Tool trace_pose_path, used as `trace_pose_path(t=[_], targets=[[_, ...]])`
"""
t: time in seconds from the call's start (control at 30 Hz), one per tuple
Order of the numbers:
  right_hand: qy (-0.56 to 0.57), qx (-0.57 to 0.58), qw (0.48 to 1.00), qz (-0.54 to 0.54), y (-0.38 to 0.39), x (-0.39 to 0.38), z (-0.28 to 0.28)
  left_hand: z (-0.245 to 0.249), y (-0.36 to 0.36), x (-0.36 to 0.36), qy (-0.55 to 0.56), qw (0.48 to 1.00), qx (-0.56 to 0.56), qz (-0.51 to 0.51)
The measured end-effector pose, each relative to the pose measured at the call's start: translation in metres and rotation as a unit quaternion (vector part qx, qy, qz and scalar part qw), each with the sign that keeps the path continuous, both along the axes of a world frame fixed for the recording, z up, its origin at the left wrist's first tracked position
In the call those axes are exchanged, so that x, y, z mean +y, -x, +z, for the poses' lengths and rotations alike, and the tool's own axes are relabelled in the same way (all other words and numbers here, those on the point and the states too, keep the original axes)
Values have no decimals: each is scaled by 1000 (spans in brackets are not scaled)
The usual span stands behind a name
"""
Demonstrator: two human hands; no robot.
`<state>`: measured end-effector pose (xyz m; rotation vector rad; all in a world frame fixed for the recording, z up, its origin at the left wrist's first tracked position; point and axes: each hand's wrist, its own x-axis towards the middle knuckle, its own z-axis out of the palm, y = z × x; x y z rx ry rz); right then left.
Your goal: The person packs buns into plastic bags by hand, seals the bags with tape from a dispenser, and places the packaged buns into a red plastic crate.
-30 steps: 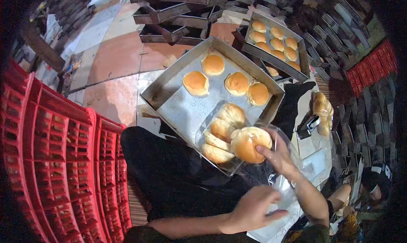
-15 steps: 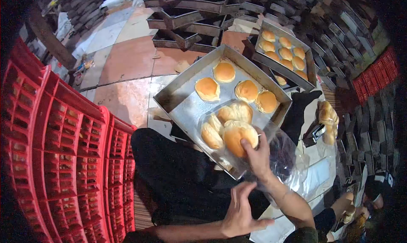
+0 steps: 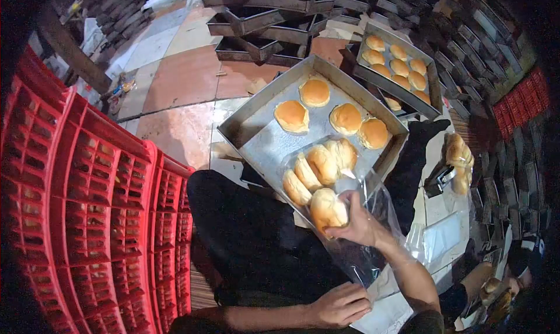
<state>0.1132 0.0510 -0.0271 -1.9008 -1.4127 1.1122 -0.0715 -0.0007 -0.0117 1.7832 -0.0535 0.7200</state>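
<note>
Just turned the round golden-brown bun (image 3: pixel 326 208) from lying flat to up on its side. Clamped it between the thumb and fingers of the right hand (image 3: pixel 360 226), just past the middle of the view toward 5 o'clock. Brought the fingers of the left hand (image 3: pixel 340 306) together, after being spread apart; could not tell if pinching the end of the clear plastic bag (image 3: pixel 380 208). Seemed to be lining up the bun with the row of soft buns (image 3: pixel 322 163) in the bag, from 10 to 1 o'clock of it, over the near side of the big grey metal tray (image 3: pixel 265 144). Looked puffy and shiny, brown on top and pale yellow at the side, with no rips to see. Left four loose golden buns (image 3: pixel 291 116) in the tray, from 10 to 3 o'clock.
</note>
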Motion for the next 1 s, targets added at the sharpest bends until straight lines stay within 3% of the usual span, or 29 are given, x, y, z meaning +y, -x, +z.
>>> trace_pose_path(t=[0.03,0.1,0.13,0.27,0.3,0.37,0.4,0.43,0.5,0.57,0.63,0.67,0.73,0.87,0.93,1.0], targets=[[-2,1,1000,2,6,1,-1,-1,-1,1,-17,1000,-7,-15],[-153,-246,953,87,16,-2,-3,1,-4,6,-25,999,-13,-17],[-176,-182,964,79,16,-3,-13,2,-6,9,-24,1000,-12,-13],[-111,-131,982,81,7,-1,-29,-1,-7,8,-18,999,-9,-40],[-113,-130,982,80,1,3,-21,-1,-6,10,-21,999,-8,-41],[-210,-238,938,140,-10,11,-8,0,-3,15,-15,998,-5,-66],[-186,-7,982,35,-6,16,-17,-1,-1,14,-15,998,-3,-66],[-185,-6,982,35,-3,20,-23,-1,1,12,-22,999,10,-47],[-291,-241,922,81,4,36,-24,2,2,13,-33,999,22,-26],[-308,-196,930,37,14,45,-21,11,5,13,30,994,79,71],[-221,-93,971,27,15,53,-21,17,1,7,0,985,149,82],[-275,-85,958,5,17,62,-25,19,-5,3,-28,973,214,86],[-229,-112,967,27,16,74,-19,20,-15,0,-101,947,290,94],[-161,-209,961,78,15,81,-22,-5,-27,-12,-124,962,219,109],[-141,-254,953,87,18,85,-18,-1,-27,-9,-121,978,106,130],[4,-296,942,156,22,91,-6,0,-27,-7,-119,979,101,128]])
